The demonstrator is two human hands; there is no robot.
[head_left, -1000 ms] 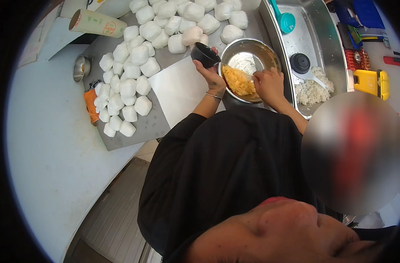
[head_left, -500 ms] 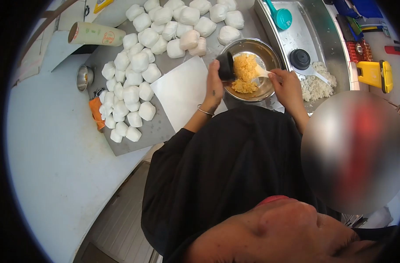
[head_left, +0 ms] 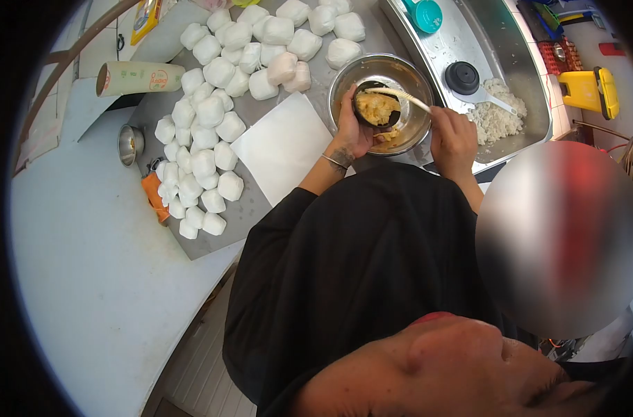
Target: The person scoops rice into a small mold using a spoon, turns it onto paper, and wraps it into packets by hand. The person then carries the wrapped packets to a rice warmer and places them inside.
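Note:
In my left hand (head_left: pixel 355 132) is a small black bowl (head_left: pixel 364 86), its fingers wrapped round the side, tilted so that the yellow-orange rice (head_left: pixel 377 110) inside shows. It is held over a larger steel bowl (head_left: pixel 417 78), where a little of the same rice lies at the bottom near me. My right hand (head_left: pixel 454 139) grips the handle of a cream-coloured rice spoon (head_left: pixel 415 101). The spoon's head rests at the black bowl's rice; part of it is hard to make out.
Many white wrapped bundles (head_left: pixel 204 163) cover the steel table at left, beside a white paper sheet (head_left: pixel 278 142). A steel tray (head_left: pixel 538 90) at right holds white rice (head_left: pixel 497 115), a white paddle (head_left: pixel 483 96), a black round piece (head_left: pixel 462 78) and a teal scoop (head_left: pixel 426 15).
The black bowl has turned upward and moved right over the steel bowl, now filled with yellow rice. The spoon has risen from the steel bowl to the black bowl.

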